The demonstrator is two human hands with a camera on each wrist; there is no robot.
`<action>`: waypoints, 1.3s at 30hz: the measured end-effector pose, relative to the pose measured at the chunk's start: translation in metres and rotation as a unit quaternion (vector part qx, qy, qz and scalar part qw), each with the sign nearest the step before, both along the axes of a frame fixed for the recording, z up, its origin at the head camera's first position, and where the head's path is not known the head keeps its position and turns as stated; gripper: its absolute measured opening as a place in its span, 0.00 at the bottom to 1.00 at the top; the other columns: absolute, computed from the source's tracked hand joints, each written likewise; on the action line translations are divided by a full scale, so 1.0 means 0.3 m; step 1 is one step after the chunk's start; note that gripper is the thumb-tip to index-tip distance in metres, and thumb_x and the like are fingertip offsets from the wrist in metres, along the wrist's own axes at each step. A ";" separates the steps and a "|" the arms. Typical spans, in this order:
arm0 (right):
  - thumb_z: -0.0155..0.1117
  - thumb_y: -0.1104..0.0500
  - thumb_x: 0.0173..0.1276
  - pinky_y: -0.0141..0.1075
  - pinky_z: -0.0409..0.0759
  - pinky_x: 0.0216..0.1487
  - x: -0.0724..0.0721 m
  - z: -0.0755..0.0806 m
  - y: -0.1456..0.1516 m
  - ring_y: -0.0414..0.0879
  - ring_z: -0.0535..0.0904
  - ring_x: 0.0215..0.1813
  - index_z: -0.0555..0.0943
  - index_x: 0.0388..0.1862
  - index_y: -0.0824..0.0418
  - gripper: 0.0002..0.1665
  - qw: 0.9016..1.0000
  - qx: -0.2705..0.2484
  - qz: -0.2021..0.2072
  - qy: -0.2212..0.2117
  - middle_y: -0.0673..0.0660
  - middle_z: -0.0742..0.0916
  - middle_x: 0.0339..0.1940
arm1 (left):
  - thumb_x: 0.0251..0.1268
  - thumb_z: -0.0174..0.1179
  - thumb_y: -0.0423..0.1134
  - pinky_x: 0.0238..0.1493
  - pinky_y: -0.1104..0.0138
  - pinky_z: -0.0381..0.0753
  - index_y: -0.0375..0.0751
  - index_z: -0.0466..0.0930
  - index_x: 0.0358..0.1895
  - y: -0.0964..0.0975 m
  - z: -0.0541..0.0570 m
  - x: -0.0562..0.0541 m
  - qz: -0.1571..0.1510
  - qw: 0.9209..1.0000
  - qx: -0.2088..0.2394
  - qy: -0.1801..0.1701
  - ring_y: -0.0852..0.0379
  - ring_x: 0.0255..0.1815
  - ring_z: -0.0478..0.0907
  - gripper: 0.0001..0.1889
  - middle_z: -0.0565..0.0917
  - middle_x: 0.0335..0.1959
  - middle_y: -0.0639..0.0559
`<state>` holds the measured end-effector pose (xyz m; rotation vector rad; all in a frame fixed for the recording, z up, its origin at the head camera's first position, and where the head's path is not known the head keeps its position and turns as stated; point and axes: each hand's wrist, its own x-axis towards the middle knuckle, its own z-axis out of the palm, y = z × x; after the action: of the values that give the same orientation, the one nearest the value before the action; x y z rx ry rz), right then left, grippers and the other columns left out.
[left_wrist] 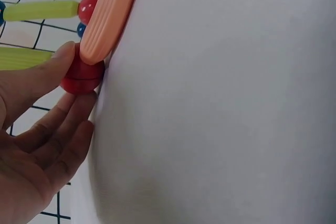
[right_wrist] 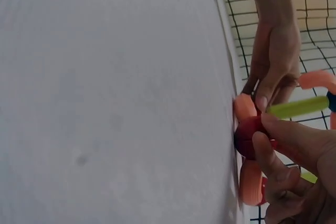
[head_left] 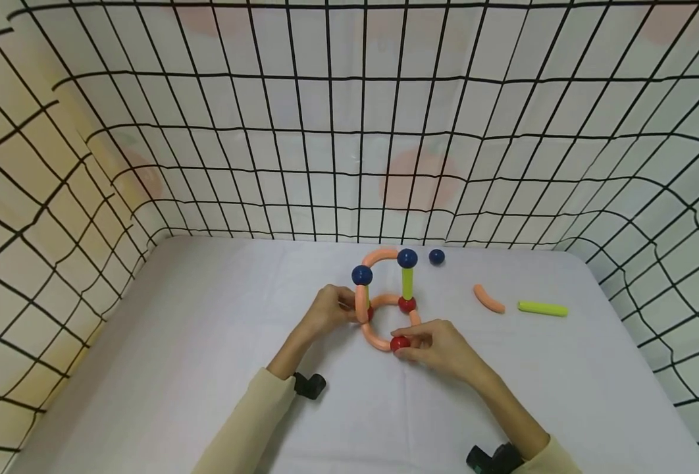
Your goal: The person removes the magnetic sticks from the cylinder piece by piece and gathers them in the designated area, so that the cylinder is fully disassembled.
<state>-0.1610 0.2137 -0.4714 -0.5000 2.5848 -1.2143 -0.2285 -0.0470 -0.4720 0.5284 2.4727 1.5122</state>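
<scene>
A toy structure of balls and rods stands on the white table [head_left: 219,388]. Its lower ring joins red balls with curved orange rods [head_left: 376,339]. Green rods [head_left: 407,284] rise from it to two blue balls [head_left: 407,258]. One upper orange arc links the blue balls; another orange rod [head_left: 361,304] hangs from the left blue ball [head_left: 362,275]. My left hand [head_left: 328,308] holds the left red ball [left_wrist: 83,74] between thumb and fingers. At the ring's front, my right hand [head_left: 441,345] pinches a red ball [head_left: 399,343] that sits between two orange rods.
Right of the structure lie a loose curved orange rod [head_left: 488,299] and a straight green rod [head_left: 542,309]. Behind it sits a loose blue ball [head_left: 436,257]. A black wire grid [head_left: 332,131] backed with pale cloth borders the table at the back and sides.
</scene>
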 end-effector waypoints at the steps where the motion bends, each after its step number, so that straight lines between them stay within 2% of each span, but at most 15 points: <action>1: 0.78 0.53 0.64 0.27 0.71 0.26 -0.001 0.004 0.006 0.38 0.76 0.26 0.90 0.55 0.57 0.21 1.000 0.004 0.002 -0.004 0.46 0.85 0.26 | 0.57 0.74 0.27 0.44 0.68 0.88 0.34 0.92 0.43 -0.001 -0.001 0.006 -0.002 1.000 -0.003 0.006 0.56 0.40 0.87 0.10 0.92 0.39 0.40; 7: 0.78 0.54 0.64 0.27 0.70 0.20 -0.012 0.032 0.056 0.40 0.75 0.19 0.89 0.56 0.58 0.22 0.999 0.018 0.021 -0.028 0.48 0.85 0.27 | 0.53 0.78 0.30 0.37 0.73 0.85 0.34 0.92 0.41 0.010 0.003 0.052 0.004 0.999 -0.029 0.038 0.53 0.38 0.90 0.11 0.92 0.38 0.42; 12: 0.76 0.57 0.66 0.28 0.72 0.22 -0.020 0.050 0.096 0.45 0.78 0.21 0.88 0.58 0.58 0.21 0.999 0.032 0.028 -0.027 0.50 0.87 0.29 | 0.51 0.80 0.31 0.37 0.72 0.88 0.35 0.92 0.41 0.017 0.005 0.096 0.014 0.999 -0.035 0.034 0.51 0.39 0.91 0.12 0.92 0.38 0.42; 20: 0.74 0.59 0.67 0.27 0.70 0.23 -0.031 0.049 0.126 0.38 0.75 0.21 0.86 0.61 0.59 0.23 0.998 0.052 0.033 -0.009 0.52 0.88 0.31 | 0.52 0.79 0.30 0.38 0.73 0.87 0.34 0.92 0.43 0.024 0.001 0.151 0.019 0.998 -0.031 0.055 0.50 0.41 0.90 0.13 0.91 0.38 0.43; 25: 0.73 0.58 0.69 0.27 0.69 0.22 -0.031 0.050 0.135 0.37 0.75 0.20 0.86 0.61 0.59 0.22 0.998 0.056 0.036 0.000 0.52 0.88 0.31 | 0.55 0.76 0.27 0.40 0.69 0.89 0.29 0.89 0.48 0.008 0.007 0.161 0.012 0.998 -0.024 0.058 0.46 0.41 0.90 0.16 0.91 0.41 0.39; 28: 0.72 0.58 0.69 0.27 0.70 0.22 -0.029 0.056 0.138 0.37 0.75 0.20 0.85 0.63 0.59 0.23 0.998 0.059 0.037 0.007 0.52 0.89 0.32 | 0.59 0.73 0.26 0.45 0.62 0.91 0.29 0.87 0.53 -0.024 0.028 0.155 0.030 0.996 -0.011 0.079 0.45 0.44 0.90 0.17 0.90 0.44 0.38; 31: 0.72 0.56 0.70 0.28 0.71 0.23 -0.024 0.074 0.135 0.38 0.76 0.24 0.85 0.64 0.58 0.24 0.997 0.067 0.024 0.019 0.51 0.89 0.34 | 0.61 0.72 0.26 0.50 0.56 0.90 0.32 0.86 0.57 -0.067 0.072 0.147 0.074 0.988 0.024 0.133 0.45 0.48 0.89 0.19 0.90 0.49 0.40; 34: 0.72 0.55 0.71 0.29 0.76 0.27 -0.015 0.093 0.125 0.39 0.78 0.31 0.84 0.65 0.57 0.25 0.997 0.057 0.001 0.046 0.50 0.89 0.38 | 0.60 0.73 0.27 0.53 0.55 0.89 0.35 0.85 0.59 -0.103 0.124 0.144 0.106 0.971 0.070 0.203 0.46 0.52 0.87 0.22 0.88 0.54 0.43; 36: 0.71 0.55 0.71 0.29 0.80 0.33 -0.006 0.102 0.110 0.39 0.80 0.37 0.82 0.67 0.57 0.26 0.997 0.035 -0.010 0.075 0.50 0.89 0.42 | 0.58 0.74 0.27 0.53 0.56 0.88 0.36 0.85 0.60 -0.118 0.152 0.148 0.103 0.960 0.088 0.244 0.48 0.56 0.86 0.24 0.87 0.57 0.45; 39: 0.70 0.56 0.73 0.30 0.84 0.43 0.009 0.110 0.075 0.39 0.82 0.47 0.79 0.71 0.55 0.29 0.994 -0.016 -0.012 0.111 0.50 0.90 0.49 | 0.56 0.75 0.27 0.57 0.56 0.87 0.37 0.83 0.63 -0.119 0.180 0.162 0.062 0.953 0.092 0.281 0.49 0.62 0.82 0.28 0.85 0.61 0.45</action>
<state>-0.1581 0.2361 -0.4384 -0.6472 2.7654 -1.2769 -0.1799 -0.0826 -0.4180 0.9722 2.8282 1.8646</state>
